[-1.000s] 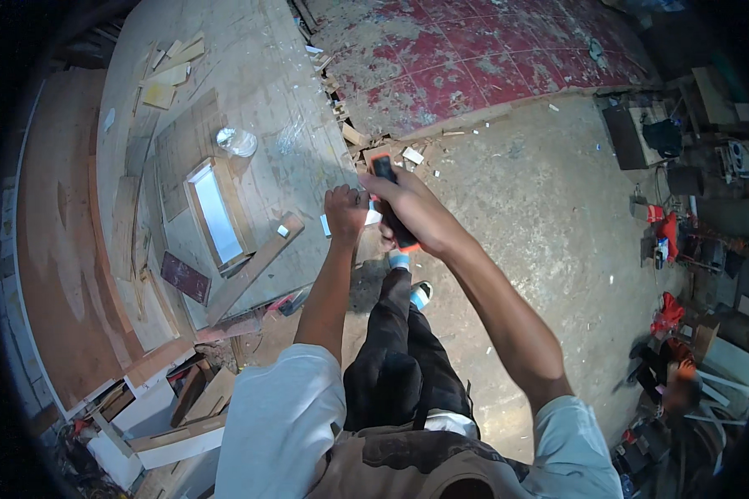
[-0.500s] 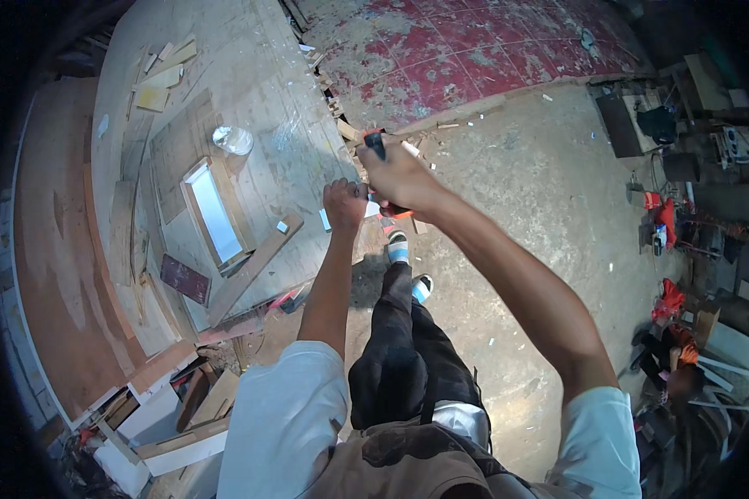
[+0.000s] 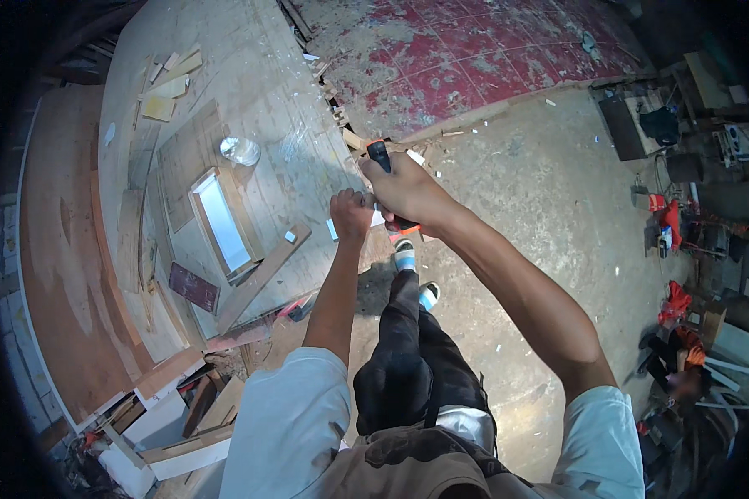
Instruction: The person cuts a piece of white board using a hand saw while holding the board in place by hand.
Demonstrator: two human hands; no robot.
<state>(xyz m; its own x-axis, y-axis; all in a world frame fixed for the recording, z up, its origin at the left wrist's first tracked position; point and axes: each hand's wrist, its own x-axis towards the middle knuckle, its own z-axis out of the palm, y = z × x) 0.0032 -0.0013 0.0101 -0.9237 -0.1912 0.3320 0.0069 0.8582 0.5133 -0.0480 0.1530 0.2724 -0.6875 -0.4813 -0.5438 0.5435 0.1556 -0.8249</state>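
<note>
Right hand with fingers clenched round black-and-orange tool, tool beside worktop edge, its middle now covered, unlike one second earlier, left hand's fingers curled, grasp cannot be told.

a black tool with orange ends is held at a slant, its middle covered, its far end turned to the left. by its near end, on the left, a small white piece is partly seen.
</note>
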